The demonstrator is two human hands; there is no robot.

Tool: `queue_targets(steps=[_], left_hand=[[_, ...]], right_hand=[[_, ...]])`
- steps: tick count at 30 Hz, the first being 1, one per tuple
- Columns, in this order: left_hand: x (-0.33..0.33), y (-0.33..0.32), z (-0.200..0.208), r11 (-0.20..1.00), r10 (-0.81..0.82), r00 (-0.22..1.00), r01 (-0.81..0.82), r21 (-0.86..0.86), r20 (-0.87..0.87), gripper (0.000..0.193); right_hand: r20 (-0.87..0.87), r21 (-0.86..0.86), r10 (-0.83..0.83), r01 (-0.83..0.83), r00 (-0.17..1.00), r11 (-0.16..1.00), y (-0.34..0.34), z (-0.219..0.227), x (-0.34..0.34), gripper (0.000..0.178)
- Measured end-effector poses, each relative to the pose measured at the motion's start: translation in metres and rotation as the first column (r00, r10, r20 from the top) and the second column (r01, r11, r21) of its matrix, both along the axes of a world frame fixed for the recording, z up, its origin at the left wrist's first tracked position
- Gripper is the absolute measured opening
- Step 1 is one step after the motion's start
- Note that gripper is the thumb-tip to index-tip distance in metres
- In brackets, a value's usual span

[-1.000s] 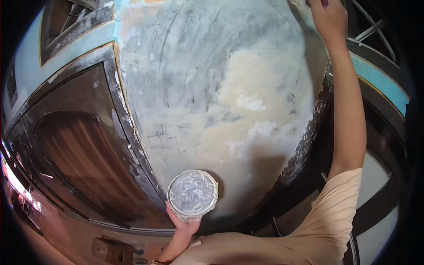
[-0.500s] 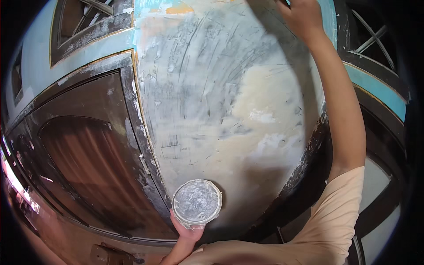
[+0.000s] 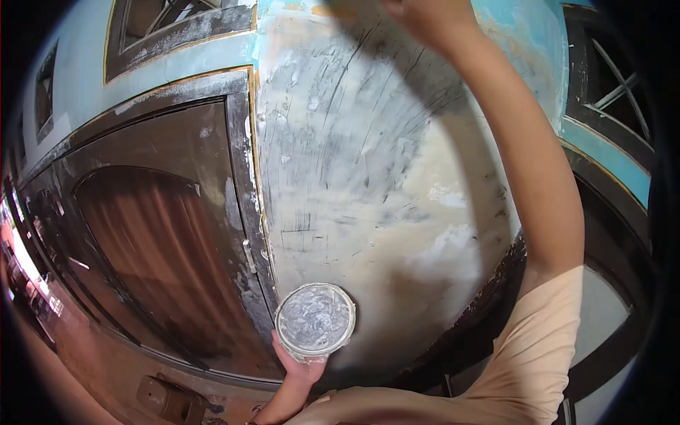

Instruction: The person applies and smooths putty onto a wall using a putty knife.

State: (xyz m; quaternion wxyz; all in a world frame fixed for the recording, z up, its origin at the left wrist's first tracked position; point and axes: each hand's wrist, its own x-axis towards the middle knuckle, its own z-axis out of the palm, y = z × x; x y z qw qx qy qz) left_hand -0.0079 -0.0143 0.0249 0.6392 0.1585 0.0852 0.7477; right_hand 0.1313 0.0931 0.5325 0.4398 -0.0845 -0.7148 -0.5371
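Observation:
My left hand (image 3: 301, 367) grips a round tub of white putty (image 3: 315, 320) from below, holding it close to the lower part of the wall. The tub is open and its inside is smeared white. My right hand (image 3: 425, 18) is raised high against the grey-white patched wall strip (image 3: 368, 177), at the top edge of the view. Its fingers are cut off by the frame, so whatever it holds is hidden. My right forearm runs down the right side over the wall, ending in a peach sleeve (image 3: 538, 354).
A dark brown wooden door (image 3: 156, 248) with a worn frame stands left of the wall strip. Above it is a barred transom (image 3: 177, 21). A window with a metal grille (image 3: 609, 78) is at the right. A small brown box (image 3: 166, 398) lies low at the left.
My right hand has moved left along the top of the wall. The tub in my left hand has shifted slightly right and stays held.

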Motion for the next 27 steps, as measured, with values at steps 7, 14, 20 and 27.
queue_targets(steps=[7, 14, 20, 27], left_hand=[[-0.006, 0.006, -0.006, 1.000, 0.011, 1.000, -0.011, 0.010, 0.018, 0.078], [-0.015, 0.005, -0.015, 0.999, -0.025, 1.000, 0.025, 0.033, 0.009, 0.077], [-0.030, -0.008, -0.006, 0.997, 0.025, 1.000, -0.025, 0.068, 0.013, 0.076], [-0.035, -0.007, 0.006, 0.992, 0.030, 1.000, -0.031, 0.118, 0.009, 0.076]], right_hand=[[0.229, 0.142, -0.026, -0.007, 0.973, 0.990, 0.015, -0.034, -0.023, 0.015], [-0.073, 0.111, -0.111, 0.119, 0.991, 0.987, 0.020, -0.003, -0.017, 0.020], [0.296, 0.341, -0.040, -0.066, 0.955, 0.938, 0.029, -0.085, -0.050, 0.017], [0.051, 0.263, 0.062, -0.073, 0.997, 0.962, -0.013, -0.036, -0.046, 0.017]])
